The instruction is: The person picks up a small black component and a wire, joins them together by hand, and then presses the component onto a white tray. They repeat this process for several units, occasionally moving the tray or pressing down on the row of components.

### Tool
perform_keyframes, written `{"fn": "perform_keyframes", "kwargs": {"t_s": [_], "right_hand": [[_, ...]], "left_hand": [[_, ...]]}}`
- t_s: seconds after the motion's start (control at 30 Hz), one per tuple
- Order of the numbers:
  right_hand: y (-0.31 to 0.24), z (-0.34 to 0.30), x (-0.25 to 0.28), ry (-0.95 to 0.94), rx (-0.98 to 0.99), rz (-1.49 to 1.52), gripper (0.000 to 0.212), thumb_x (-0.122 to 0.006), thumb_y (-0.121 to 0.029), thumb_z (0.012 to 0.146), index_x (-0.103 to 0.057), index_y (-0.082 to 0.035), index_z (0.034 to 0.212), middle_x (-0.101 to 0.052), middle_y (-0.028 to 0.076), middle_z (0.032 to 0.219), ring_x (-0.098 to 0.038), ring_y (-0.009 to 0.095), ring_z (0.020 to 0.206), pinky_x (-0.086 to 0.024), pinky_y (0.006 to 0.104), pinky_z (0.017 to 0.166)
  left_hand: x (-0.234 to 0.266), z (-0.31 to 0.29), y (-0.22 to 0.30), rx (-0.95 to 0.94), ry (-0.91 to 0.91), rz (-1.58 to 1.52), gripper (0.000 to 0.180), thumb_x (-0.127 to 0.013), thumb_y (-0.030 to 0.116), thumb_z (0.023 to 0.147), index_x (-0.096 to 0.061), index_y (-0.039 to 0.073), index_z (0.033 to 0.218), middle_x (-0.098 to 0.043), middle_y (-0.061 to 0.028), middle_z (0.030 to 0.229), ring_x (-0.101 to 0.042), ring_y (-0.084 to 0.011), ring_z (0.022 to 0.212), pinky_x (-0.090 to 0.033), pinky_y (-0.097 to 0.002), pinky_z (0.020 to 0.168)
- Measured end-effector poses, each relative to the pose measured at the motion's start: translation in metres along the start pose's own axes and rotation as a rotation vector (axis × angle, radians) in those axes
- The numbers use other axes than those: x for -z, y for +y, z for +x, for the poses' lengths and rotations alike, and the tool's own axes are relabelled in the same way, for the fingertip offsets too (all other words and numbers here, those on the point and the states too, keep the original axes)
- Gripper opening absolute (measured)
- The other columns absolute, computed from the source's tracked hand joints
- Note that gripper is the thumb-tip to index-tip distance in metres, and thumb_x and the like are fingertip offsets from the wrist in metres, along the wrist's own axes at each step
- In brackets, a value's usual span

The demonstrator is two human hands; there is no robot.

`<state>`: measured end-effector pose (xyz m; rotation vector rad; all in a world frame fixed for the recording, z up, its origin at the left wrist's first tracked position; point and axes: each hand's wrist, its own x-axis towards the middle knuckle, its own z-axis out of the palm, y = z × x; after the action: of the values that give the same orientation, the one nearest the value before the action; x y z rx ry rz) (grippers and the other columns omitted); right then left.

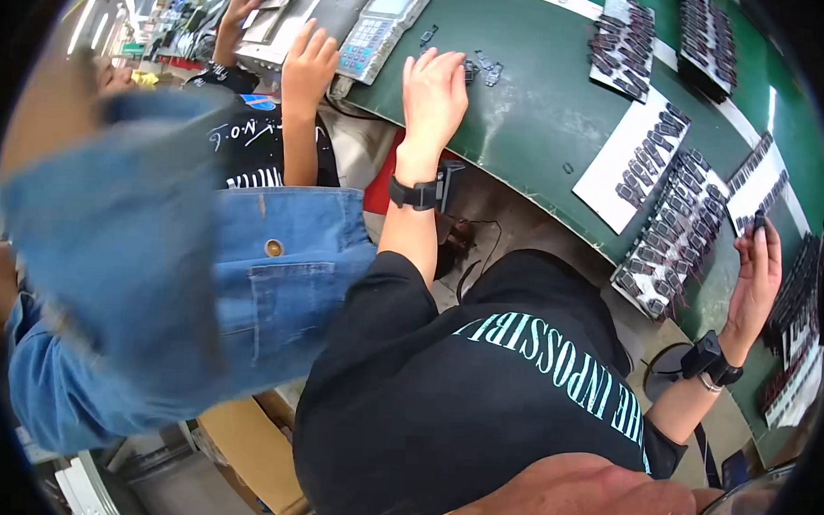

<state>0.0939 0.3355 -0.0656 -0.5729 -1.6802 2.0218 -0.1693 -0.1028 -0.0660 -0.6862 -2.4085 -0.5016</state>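
Note:
My left hand [433,93] is over the green table, palm down, its fingers slightly bent and a little apart. Small black parts [491,72] lie loose beside its fingertips, one of them right against the finger side; nothing shows gripped in it. On the right, my right hand [756,283] is raised at the table's near edge, closed with a small black part [760,221] pinched at the fingertips. Near that hand stands a white sheet [739,207] with rows of small black parts.
More white boards [671,232] carrying rows of black parts with thin wires cover the right of the green table [525,125]. A grey device with keypad and screen [380,34] stands at left. Close by are a person in a denim jacket [293,290] and another person's hand [308,68].

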Motion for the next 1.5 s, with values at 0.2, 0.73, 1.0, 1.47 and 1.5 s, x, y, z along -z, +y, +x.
{"fn": "perform_keyframes", "kwargs": {"t_s": [0.2, 0.73, 1.0, 1.47, 1.5], "right_hand": [[-0.005, 0.001, -0.033, 0.034, -0.019, -0.076, 0.035, -0.062, -0.015, 0.100, -0.057, 0.004, 0.129, -0.065, 0.006, 0.107, -0.061, 0.011, 0.089, -0.049, 0.0279, 0.087], [-0.003, 0.028, -0.047, -0.127, 0.152, -0.579, 0.023, -0.066, -0.016, 0.096, -0.069, -0.002, 0.114, -0.067, -0.001, 0.098, -0.060, 0.007, 0.090, -0.047, 0.0214, 0.082], [-0.001, 0.024, -0.060, -0.073, 0.271, -0.849, 0.020, -0.065, -0.016, 0.094, -0.072, -0.004, 0.110, -0.068, 0.002, 0.098, -0.061, 0.010, 0.083, -0.048, 0.0245, 0.078], [0.016, 0.106, -0.091, -0.384, 0.570, -1.143, 0.026, -0.056, -0.019, 0.099, -0.068, -0.005, 0.117, -0.068, 0.015, 0.105, -0.067, 0.030, 0.095, -0.051, 0.0345, 0.087], [0.019, 0.112, -0.096, -0.403, 0.592, -1.196, 0.026, -0.056, -0.020, 0.099, -0.068, -0.004, 0.116, -0.068, 0.016, 0.105, -0.067, 0.033, 0.097, -0.051, 0.0357, 0.088]], "left_hand": [[0.009, 0.007, 0.002, -0.013, -0.016, -0.034, 0.012, -0.065, 0.011, 0.088, -0.073, 0.005, 0.095, -0.073, -0.0133, 0.098, -0.065, -0.0347, 0.106, -0.045, -0.0468, 0.098], [-0.007, -0.007, 0.048, -0.087, -0.072, -0.178, 0.017, -0.064, 0.009, 0.092, -0.074, 0.006, 0.106, -0.073, -0.0107, 0.105, -0.064, -0.0312, 0.113, -0.038, -0.0506, 0.111], [0.007, -0.012, 0.057, -0.090, -0.011, -0.202, 0.017, -0.065, 0.006, 0.091, -0.073, 0.006, 0.105, -0.073, -0.0102, 0.105, -0.065, -0.0296, 0.112, -0.039, -0.0502, 0.111], [0.026, -0.067, 0.151, -0.282, -0.388, -0.389, 0.052, -0.078, 0.029, 0.082, -0.063, 0.007, 0.126, -0.062, -0.0159, 0.129, -0.053, -0.0342, 0.126, -0.036, -0.0531, 0.112], [0.024, -0.068, 0.149, -0.284, -0.383, -0.384, 0.055, -0.078, 0.031, 0.081, -0.062, 0.007, 0.128, -0.060, -0.0165, 0.131, -0.053, -0.0345, 0.127, -0.035, -0.0531, 0.112]]}}
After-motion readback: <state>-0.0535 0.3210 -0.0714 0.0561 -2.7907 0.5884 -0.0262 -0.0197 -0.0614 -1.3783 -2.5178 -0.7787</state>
